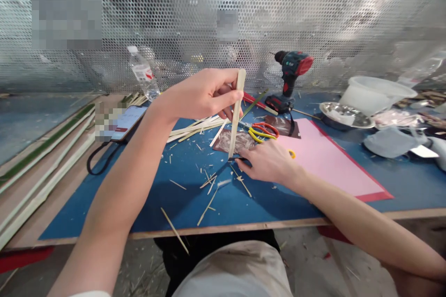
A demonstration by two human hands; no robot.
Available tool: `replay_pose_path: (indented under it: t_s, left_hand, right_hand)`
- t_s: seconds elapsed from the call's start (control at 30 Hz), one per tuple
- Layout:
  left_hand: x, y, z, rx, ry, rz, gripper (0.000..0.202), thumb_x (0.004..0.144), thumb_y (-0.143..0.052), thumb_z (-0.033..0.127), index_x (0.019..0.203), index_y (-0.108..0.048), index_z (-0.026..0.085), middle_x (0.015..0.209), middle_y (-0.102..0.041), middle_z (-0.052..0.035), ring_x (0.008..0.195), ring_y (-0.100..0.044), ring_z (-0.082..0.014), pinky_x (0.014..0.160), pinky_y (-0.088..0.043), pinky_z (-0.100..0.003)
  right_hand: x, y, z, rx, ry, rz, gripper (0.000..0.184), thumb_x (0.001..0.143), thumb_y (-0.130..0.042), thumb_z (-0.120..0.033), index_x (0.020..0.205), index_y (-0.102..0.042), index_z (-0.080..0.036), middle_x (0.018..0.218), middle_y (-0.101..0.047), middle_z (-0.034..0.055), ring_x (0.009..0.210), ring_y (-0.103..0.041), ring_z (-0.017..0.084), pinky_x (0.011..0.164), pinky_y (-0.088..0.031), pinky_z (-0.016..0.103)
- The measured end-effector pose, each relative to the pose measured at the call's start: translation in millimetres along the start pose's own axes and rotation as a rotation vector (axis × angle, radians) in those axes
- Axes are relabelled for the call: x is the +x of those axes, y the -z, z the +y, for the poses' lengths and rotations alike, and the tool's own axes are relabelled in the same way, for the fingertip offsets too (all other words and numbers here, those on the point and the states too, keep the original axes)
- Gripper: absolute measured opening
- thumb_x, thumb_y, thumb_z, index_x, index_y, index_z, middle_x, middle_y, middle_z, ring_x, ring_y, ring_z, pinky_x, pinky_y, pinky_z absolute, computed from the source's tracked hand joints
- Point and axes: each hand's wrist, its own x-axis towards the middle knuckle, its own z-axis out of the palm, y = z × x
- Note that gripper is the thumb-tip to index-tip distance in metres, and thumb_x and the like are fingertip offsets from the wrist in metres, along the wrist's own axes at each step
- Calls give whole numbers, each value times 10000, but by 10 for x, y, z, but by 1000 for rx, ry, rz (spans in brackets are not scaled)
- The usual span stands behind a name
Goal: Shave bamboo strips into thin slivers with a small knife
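Note:
My left hand [218, 95] is closed around the upper part of a flat, pale bamboo strip [235, 125], which stands nearly upright over the blue table top. Close to the strip's lower end is my right hand [266, 160], its fingers bent around a thin black object [239, 159]. That object touches or almost touches the foot of the strip; its kind is mostly hidden by the fingers. Just beyond the right hand lie cutters with red and yellow handles [263, 132]. A brown, dusty sheet [232, 141] lies behind the strip's foot.
Thin bamboo strips [195, 128] and shavings are scattered about. A phone [127, 122], a water bottle [142, 74] and long bamboo lengths [52, 167] are leftward. A cordless drill [291, 71] stands behind; pink paper [324, 162], a metal bowl [346, 115] and a white tub [378, 92] are rightward.

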Motion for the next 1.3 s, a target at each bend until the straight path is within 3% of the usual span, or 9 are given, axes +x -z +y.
replay_pose_path:
  t_s: [0.13, 0.33, 0.47, 0.63, 0.8, 0.93, 1.13, 1.2, 1.3]
  left_hand:
    - [17, -10, 30, -13, 5, -10, 231, 1049, -528, 411, 1014, -621, 203, 871, -757, -9, 859, -792, -206, 745, -686, -352]
    - [40, -31, 42, -5, 9, 30, 233, 1048, -523, 408, 970, -602, 203, 841, -756, -10, 835, -791, -206, 706, -685, -341]
    - [36, -34, 49, 31, 1, 41, 234, 1043, -528, 400, 942, -591, 199, 822, -757, -7, 792, -786, -194, 669, -672, -316]
    - [33, -36, 54, 104, -17, 59, 229, 1041, -522, 398, 955, -605, 202, 795, -752, 9, 775, -784, -190, 704, -672, -322]
    - [38, -42, 83, 172, -11, 91, 216, 1035, -534, 371, 918, -598, 200, 759, -740, 14, 777, -781, -200, 749, -672, -344]
    - [40, -45, 68, 146, 26, 79, 197, 1039, -531, 348, 939, -600, 192, 795, -748, 0, 812, -791, -219, 766, -678, -371]
    - [29, -47, 1, 40, -8, 57, 211, 1053, -515, 375, 978, -599, 196, 805, -747, -2, 813, -796, -210, 694, -679, -337]
    - [28, -49, -4, 33, -12, 46, 210, 1053, -516, 373, 986, -604, 196, 820, -750, -6, 863, -799, -225, 720, -685, -358]
    - [31, -52, -9, 25, -3, 44, 199, 1053, -514, 364, 1004, -608, 195, 849, -753, -10, 947, -797, -257, 766, -691, -405]
  right_hand:
    - [40, 51, 91, 35, 119, -5, 488, 1026, -428, -511, 839, -755, -200, 661, -705, 47, 547, -553, 145, 582, -171, 316]
    - [64, 362, 229, -39, -73, 457, 469, 1032, -461, -503, 756, -676, -192, 692, -692, 24, 607, -567, 132, 614, -280, 312]
    - [91, 434, 280, -99, -93, 568, 439, 1026, -480, -483, 727, -638, -204, 654, -654, 8, 608, -564, 130, 624, -305, 312]
    - [111, 437, 263, -98, -92, 517, 462, 1035, -433, -493, 752, -654, -203, 673, -681, 25, 596, -555, 135, 611, -258, 324]
    - [110, 417, 206, -78, -186, 467, 503, 1045, -404, -508, 745, -659, -194, 639, -691, 29, 515, -512, 134, 594, -162, 327]
    - [107, 338, 152, -43, -226, 394, 530, 1046, -387, -527, 775, -700, -195, 674, -721, 47, 526, -541, 149, 593, -165, 327]
    - [30, -27, 85, 3, 50, -21, 511, 1027, -402, -496, 853, -768, -185, 668, -719, 73, 534, -560, 154, 579, -182, 317]
    - [16, -99, 118, 15, 107, -35, 512, 1033, -397, -488, 844, -765, -185, 666, -715, 70, 531, -548, 144, 580, -175, 313]
    - [24, -83, 188, 33, 140, 70, 498, 1039, -406, -489, 824, -744, -194, 667, -707, 43, 545, -535, 131, 587, -184, 311]
